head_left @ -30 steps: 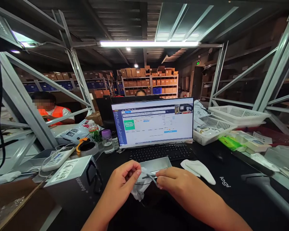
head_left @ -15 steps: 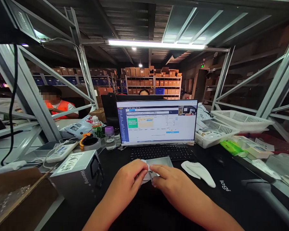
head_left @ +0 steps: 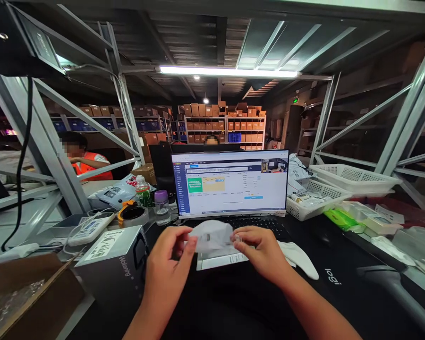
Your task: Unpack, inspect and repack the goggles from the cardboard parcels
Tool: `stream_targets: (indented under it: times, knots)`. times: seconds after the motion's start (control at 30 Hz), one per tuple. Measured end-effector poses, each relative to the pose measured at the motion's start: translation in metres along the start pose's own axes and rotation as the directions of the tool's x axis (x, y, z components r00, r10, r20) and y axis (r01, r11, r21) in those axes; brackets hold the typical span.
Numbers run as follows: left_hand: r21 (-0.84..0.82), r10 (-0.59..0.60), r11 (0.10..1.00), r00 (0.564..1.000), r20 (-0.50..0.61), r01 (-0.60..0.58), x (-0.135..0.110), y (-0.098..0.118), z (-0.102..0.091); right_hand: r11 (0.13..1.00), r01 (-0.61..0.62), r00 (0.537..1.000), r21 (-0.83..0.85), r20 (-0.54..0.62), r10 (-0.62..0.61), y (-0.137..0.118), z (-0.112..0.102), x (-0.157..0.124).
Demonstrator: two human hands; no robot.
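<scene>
A translucent white pouch (head_left: 212, 237) is held up in front of the keyboard, with a small dark item or mark showing faintly through it. My left hand (head_left: 172, 257) pinches its left edge between thumb and fingers. At the right end, my right hand (head_left: 262, 250) grips the pouch near a small see-through bit whose kind I cannot make out. Below the pouch lies a shallow white box (head_left: 216, 262) with printing on its near side, partly covered by it. White fabric-like pieces (head_left: 301, 259) lie just beyond my right hand.
A monitor (head_left: 230, 184) stands behind the keyboard (head_left: 269, 226). On the left are a grey product box (head_left: 109, 259) and an open carton (head_left: 28, 293). White baskets (head_left: 318, 198) and a scanner (head_left: 393, 283) are at right. A co-worker in an orange vest (head_left: 92, 165) sits beyond the frame.
My hands have moved apart, and the pouch is now raised and spread between them. The white box beneath shows its printed near side. The view has shifted slightly.
</scene>
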State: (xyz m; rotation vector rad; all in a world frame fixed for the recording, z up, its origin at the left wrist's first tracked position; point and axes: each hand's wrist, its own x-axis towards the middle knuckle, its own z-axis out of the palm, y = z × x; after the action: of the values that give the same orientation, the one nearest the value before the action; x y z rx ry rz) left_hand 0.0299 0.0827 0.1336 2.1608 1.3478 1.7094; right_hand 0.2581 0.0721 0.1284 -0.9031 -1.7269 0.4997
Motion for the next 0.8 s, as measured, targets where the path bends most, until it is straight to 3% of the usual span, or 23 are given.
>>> stream_targets:
  times: [0.07, 0.17, 0.27, 0.37, 0.6, 0.8]
  knots:
    - [0.036, -0.053, 0.998, 0.998, -0.032, 0.054, 0.0, 0.001, -0.001, 0.99, -0.068, 0.993, 0.127, -0.092, 0.08, 0.008, -0.004, 0.006]
    - [0.015, -0.06, 0.998, 0.992, 0.107, 0.058, -0.006, 0.004, 0.009, 0.972, -0.088, 0.973, 0.218, -0.19, 0.131, 0.015, -0.004, 0.009]
    - [-0.027, -0.128, 0.99, 0.975, 0.183, 0.135, -0.015, 0.008, 0.026, 0.983, -0.019, 0.969, 0.185, -0.237, 0.064, 0.013, 0.007, 0.004]
    - [-0.025, -0.238, 0.969, 0.954, 0.18, 0.246, -0.018, 0.007, 0.036, 0.989, 0.056, 0.968, 0.136, -0.248, -0.021, 0.004, 0.025, -0.006]
    - [0.066, -0.354, 0.935, 0.929, 0.109, 0.349, -0.011, -0.003, 0.032, 0.97, 0.241, 0.933, 0.016, -0.28, -0.227, 0.0, 0.051, -0.021]
    - [0.241, -0.333, 0.924, 0.934, 0.126, 0.297, -0.009, 0.0, 0.026, 0.986, 0.149, 0.933, -0.073, -0.319, -0.165, 0.013, 0.045, -0.01]
